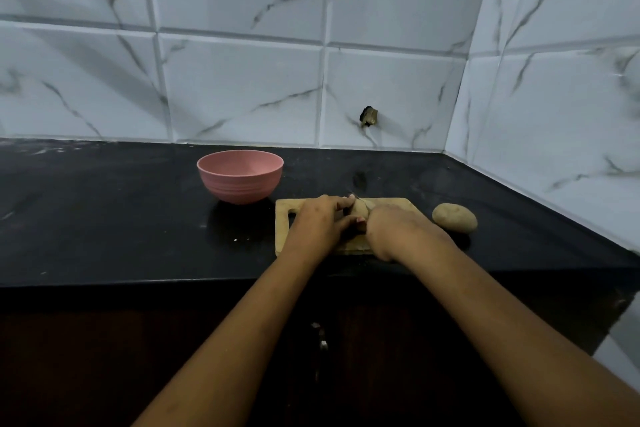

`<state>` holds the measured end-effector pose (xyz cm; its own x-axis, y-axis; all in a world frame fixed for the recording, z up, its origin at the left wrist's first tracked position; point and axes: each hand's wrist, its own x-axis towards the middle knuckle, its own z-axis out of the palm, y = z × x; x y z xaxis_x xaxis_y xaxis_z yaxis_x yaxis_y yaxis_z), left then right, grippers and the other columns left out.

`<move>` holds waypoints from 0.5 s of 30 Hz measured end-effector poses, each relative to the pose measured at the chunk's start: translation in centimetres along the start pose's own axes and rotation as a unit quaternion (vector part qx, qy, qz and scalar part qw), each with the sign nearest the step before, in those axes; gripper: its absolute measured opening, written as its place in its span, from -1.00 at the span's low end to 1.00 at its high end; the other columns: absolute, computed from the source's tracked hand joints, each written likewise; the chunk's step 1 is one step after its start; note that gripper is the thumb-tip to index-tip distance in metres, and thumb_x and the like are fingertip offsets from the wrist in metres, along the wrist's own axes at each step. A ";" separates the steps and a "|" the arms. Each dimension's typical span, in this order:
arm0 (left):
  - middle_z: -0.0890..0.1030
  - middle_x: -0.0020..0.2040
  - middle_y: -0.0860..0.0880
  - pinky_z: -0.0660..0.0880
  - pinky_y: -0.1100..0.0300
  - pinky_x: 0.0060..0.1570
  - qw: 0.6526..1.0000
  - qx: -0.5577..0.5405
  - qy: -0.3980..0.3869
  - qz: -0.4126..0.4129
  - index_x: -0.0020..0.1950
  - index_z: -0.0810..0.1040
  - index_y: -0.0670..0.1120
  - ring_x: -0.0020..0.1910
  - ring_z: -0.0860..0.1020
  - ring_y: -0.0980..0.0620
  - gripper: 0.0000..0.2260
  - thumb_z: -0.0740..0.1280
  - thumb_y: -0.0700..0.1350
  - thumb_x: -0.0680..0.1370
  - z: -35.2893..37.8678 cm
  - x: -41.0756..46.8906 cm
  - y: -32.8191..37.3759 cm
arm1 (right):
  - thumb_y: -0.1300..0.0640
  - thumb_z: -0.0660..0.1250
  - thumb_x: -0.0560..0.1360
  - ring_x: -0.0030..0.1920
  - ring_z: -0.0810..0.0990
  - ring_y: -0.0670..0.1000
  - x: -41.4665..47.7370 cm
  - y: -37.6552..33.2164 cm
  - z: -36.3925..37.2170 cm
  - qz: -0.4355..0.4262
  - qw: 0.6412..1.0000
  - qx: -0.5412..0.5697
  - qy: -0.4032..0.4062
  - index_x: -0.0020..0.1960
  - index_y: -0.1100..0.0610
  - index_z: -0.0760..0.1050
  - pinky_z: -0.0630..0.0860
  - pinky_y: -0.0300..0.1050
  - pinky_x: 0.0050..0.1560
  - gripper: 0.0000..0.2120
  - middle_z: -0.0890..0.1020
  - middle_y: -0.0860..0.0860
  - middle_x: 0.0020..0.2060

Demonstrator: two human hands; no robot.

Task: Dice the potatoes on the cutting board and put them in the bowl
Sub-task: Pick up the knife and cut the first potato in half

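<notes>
Being steadied on board (393, 205) by curled fingers of left hand (322, 218): potato (359, 209). Knife (369, 204), mostly hidden, being gripped by fingers of right hand (398, 229). Second potato (454, 217) waiting whole on table (138, 218) beside board. Bowl (239, 184) empty; no dice seen, nearly everything left.

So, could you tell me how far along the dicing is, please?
Done: nothing yet; the pink bowl shows no dice. In hand: the left hand holds a potato on the cutting board, the right hand works a knife at it. Left: the second potato, whole, beside the board.
</notes>
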<state>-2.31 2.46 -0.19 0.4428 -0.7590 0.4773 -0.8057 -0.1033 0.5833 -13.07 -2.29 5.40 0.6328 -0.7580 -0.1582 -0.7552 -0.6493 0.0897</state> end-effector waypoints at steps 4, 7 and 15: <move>0.58 0.24 -0.11 0.37 0.10 0.27 1.000 0.003 0.002 -0.005 0.32 0.53 -0.05 0.28 0.49 -0.03 -0.61 0.41 -0.04 0.50 0.1 0.1 -0.2 | 0.25 0.27 0.54 0.39 0.35 0.22 -0.9 0.2 0.5 0.009 1.000 0.010 0.000 0.50 0.23 0.18 0.32 0.10 0.39 -0.43 0.36 0.22 0.40; 0.59 0.24 -0.09 0.32 0.13 0.32 1.000 -0.007 0.000 0.003 0.29 0.55 -0.10 0.28 0.49 -0.02 -0.63 0.42 -0.07 0.50 -0.1 0.4 -0.3 | 0.25 0.28 0.53 0.39 0.34 0.26 0.4 -0.2 0.3 0.015 1.000 -0.011 -0.013 0.49 0.27 0.22 0.31 0.15 0.39 -0.44 0.33 0.25 0.41; 0.60 0.21 0.00 0.36 0.26 0.23 0.999 -0.046 0.005 -0.010 0.27 0.57 -0.05 0.23 0.51 0.07 -0.64 0.44 -0.08 0.48 0.1 0.1 -0.2 | 0.23 0.25 0.53 0.44 0.26 0.27 1.5 -0.5 0.5 0.029 0.999 0.018 -0.033 0.48 0.26 0.23 0.25 0.19 0.42 -0.45 0.24 0.25 0.47</move>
<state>-2.08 2.36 -0.30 0.4623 -0.7512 0.4711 -0.7577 -0.0586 0.6500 -11.88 -3.06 4.59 0.5755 -0.7879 -0.2191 -0.7969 -0.6005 0.0663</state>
